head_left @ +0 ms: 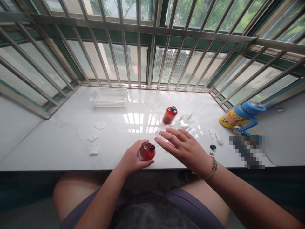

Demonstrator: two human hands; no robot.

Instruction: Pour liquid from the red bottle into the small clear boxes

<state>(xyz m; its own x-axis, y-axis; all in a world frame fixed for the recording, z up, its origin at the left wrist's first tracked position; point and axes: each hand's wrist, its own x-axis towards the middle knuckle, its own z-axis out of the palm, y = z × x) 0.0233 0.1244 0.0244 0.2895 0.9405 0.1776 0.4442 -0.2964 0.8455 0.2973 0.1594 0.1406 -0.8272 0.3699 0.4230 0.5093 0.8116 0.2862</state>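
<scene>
My left hand (132, 157) is wrapped round a small amber-red bottle (147, 151) near the front edge of the white sill (71, 140). The bottle's dark neck points right. My right hand (183, 144), with a bracelet at the wrist, hovers just right of the bottle, fingers stretched out and holding nothing; it lies over a clear plastic piece (160, 133). A second amber bottle with a black cap (169, 114) stands farther back at the middle. A small black cap (213, 147) lies to the right of my right hand.
A white slotted basket (109, 97) sits at the back left. White pads (94, 136) lie at the left and more white pads (215, 135) at the right. A clear glass item (187, 120) stands beside the far bottle. A blue and yellow jug (241, 116) lies at the right. Metal window bars (143, 63) close the back.
</scene>
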